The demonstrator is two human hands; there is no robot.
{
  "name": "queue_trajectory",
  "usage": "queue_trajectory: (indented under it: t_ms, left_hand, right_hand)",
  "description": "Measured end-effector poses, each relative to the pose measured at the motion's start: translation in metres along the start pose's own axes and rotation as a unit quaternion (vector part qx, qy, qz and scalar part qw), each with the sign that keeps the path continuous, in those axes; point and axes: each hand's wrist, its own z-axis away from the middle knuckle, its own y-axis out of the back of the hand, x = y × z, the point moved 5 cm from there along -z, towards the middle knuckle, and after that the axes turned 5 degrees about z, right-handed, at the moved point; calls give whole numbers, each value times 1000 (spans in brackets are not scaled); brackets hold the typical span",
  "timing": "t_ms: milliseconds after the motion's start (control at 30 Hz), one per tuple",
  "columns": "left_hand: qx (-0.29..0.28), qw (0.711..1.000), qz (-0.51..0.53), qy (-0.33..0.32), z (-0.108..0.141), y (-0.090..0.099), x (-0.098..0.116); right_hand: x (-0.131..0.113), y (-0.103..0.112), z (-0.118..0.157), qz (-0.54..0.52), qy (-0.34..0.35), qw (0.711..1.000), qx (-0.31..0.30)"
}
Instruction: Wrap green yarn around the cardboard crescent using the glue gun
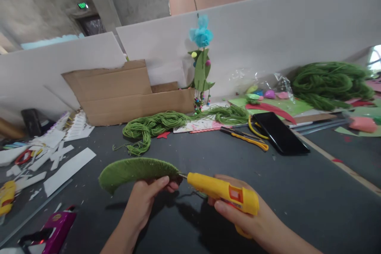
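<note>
My left hand (pixel 151 194) pinches a curved, leaf-shaped piece covered in green yarn (pixel 133 172) near its right end, holding it above the dark table. My right hand (pixel 238 202) is wrapped round a yellow glue gun (pixel 220 188). The gun points left, and its metal nozzle is at the right tip of the yarn-covered piece; whether they touch I cannot tell. My left fingers partly hide that end. A strand, perhaps yarn, shows faintly below the nozzle.
Green yarn (pixel 157 125) lies before a cardboard piece (pixel 137 105). A utility knife (pixel 250 141) and black phone (pixel 279 133) lie right. A felt-leaf ornament with a blue flower (pixel 202 33) hangs behind. White scraps (pixel 70 170) and a purple box (pixel 59 228) are left.
</note>
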Motion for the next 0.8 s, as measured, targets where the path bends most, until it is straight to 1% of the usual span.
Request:
queue_trajectory:
  t_ms: [67, 267, 433, 533, 633, 733, 800]
  left_hand:
    - [-4, 1000, 3, 6, 1, -1, 0]
    - [-19, 1000, -3, 17, 3, -1, -1]
    - [-24, 999, -9, 28, 2, 1, -2]
    - [-17, 999, 1, 29, 1, 1, -2]
    - [-14, 999, 0, 32, 2, 0, -3]
    - [-12, 999, -10, 32, 2, 0, -3]
    - [-10, 999, -11, 36, 3, 1, -4]
  right_hand:
    - [3, 0, 0, -5, -5, 1000, 15]
    - [8, -2, -1, -21, -25, 999, 19]
    - [6, -5, -1, 1, -10, 1000, -3]
    - [4, -6, -1, 27, 8, 999, -18]
    - [-2, -5, -2, 62, 28, 998, -11]
    - [-12, -6, -4, 126, 72, 989, 0]
    - [-19, -8, -4, 179, 113, 977, 9]
